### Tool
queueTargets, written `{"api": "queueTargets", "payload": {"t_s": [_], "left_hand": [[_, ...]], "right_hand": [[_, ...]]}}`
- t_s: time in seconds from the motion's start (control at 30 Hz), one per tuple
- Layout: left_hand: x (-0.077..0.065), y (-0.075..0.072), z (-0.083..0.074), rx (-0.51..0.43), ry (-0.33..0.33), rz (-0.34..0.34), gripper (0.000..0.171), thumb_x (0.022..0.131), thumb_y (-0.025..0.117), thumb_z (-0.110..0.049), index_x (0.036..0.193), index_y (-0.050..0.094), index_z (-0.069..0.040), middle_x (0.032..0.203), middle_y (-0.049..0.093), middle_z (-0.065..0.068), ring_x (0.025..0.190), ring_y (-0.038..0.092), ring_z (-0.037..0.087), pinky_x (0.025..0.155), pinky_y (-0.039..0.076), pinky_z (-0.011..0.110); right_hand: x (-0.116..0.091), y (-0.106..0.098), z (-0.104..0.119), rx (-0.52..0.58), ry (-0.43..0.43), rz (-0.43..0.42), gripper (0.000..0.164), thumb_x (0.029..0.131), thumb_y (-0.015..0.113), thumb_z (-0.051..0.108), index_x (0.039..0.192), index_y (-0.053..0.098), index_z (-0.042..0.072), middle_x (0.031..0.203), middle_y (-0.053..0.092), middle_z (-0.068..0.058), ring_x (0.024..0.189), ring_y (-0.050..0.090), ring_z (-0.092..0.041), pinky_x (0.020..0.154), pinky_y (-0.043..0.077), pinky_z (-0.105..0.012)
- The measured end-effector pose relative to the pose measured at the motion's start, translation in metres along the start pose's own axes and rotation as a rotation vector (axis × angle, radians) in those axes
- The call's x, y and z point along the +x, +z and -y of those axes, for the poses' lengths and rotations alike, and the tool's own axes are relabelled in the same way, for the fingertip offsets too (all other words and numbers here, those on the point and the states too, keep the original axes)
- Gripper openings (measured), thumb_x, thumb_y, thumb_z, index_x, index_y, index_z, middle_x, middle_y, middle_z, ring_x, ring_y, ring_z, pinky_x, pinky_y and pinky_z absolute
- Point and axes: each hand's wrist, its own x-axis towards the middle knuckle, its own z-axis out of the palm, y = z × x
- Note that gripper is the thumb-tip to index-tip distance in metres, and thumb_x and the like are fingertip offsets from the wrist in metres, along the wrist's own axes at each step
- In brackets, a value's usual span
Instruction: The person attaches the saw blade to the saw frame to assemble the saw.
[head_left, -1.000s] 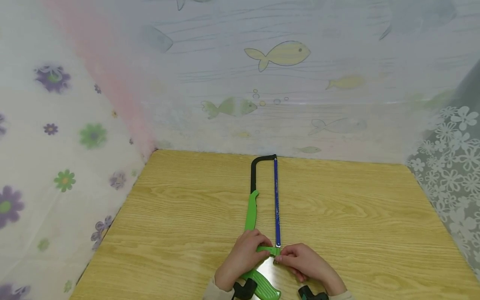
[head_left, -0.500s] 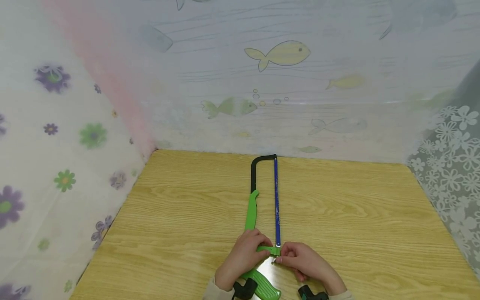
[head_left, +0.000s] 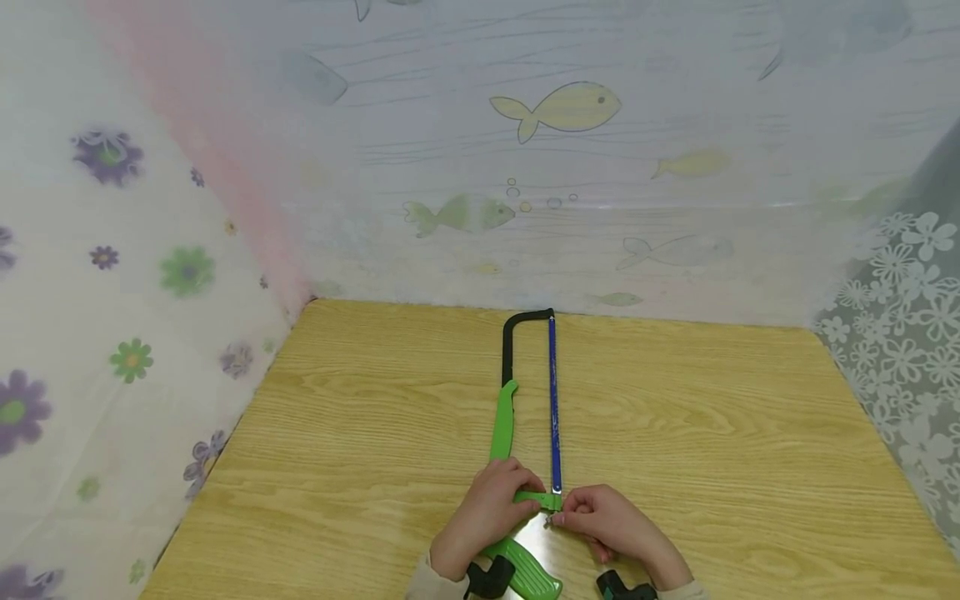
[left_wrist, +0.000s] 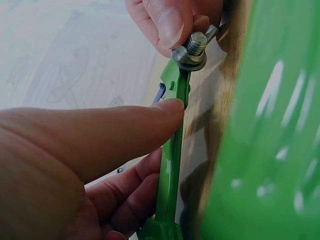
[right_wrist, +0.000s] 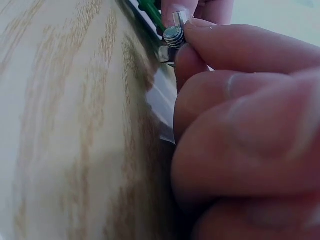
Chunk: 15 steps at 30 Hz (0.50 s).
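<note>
A hacksaw lies on the table, its green frame leading to a black front bow. The blue blade runs along its right side. My left hand grips the short green arm at the blade's near end, thumb laid along it in the left wrist view. With thumb and finger, my right hand pinches a metal wing nut at that arm's end. A threaded bolt end sticks out through the nut. The green ribbed handle lies below my left hand.
The wood-grain table meets a fish-print sheet at the back. A flower-print sheet hangs on the left, and a lacy flowered one on the right. Black wrist mounts sit under both wrists.
The wing nut has turned between my right fingertips, its visible wing standing at a different angle. My right fingers have shifted slightly; the left hand and hacksaw stay in place.
</note>
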Motion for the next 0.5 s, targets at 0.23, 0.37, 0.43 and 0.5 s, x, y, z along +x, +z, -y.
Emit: {"api": "queueTargets", "payload": {"t_s": [0.23,0.37,0.43,0.5], "left_hand": [[0.0006,-0.0008,-0.0002,-0.004,-0.004,0.008,0.009,0.079,0.066,-0.03,0.088,0.066,-0.028,0.082,0.047,-0.016,0.078,0.04,0.005,0.068,0.034,0.024],[-0.0001,-0.0014,-0.0006,-0.004,-0.007,0.007,0.009,0.079,0.066,-0.03,0.088,0.066,-0.028,0.083,0.048,-0.016,0.078,0.04,0.005,0.069,0.034,0.024],[-0.0001,-0.0012,-0.0008,-0.005,-0.009,0.009,0.009,0.079,0.066,-0.03,0.088,0.066,-0.028,0.083,0.048,-0.016,0.078,0.041,0.005,0.069,0.034,0.025],[-0.0002,-0.0013,-0.0012,-0.005,-0.011,0.01,0.009,0.079,0.066,-0.03,0.088,0.066,-0.028,0.083,0.048,-0.016,0.079,0.041,0.005,0.07,0.035,0.025]], "right_hand": [[-0.0003,-0.0004,-0.0008,-0.02,-0.019,0.002,0.027,0.085,0.058,0.034,0.077,0.061,0.009,0.042,0.04,0.006,0.03,0.034,-0.004,0.032,0.032,-0.021],[0.0005,-0.0011,-0.0017,-0.027,-0.02,0.006,0.028,0.085,0.057,0.035,0.077,0.062,0.009,0.042,0.039,0.006,0.03,0.035,-0.005,0.032,0.032,-0.021],[0.0007,-0.0013,-0.002,-0.026,-0.019,0.009,0.029,0.086,0.056,0.035,0.077,0.062,0.009,0.042,0.039,0.006,0.031,0.035,-0.005,0.032,0.032,-0.021],[0.0006,-0.0015,-0.002,-0.021,-0.018,0.012,0.029,0.086,0.056,0.036,0.077,0.062,0.008,0.043,0.038,0.006,0.031,0.035,-0.005,0.032,0.032,-0.022]]}}
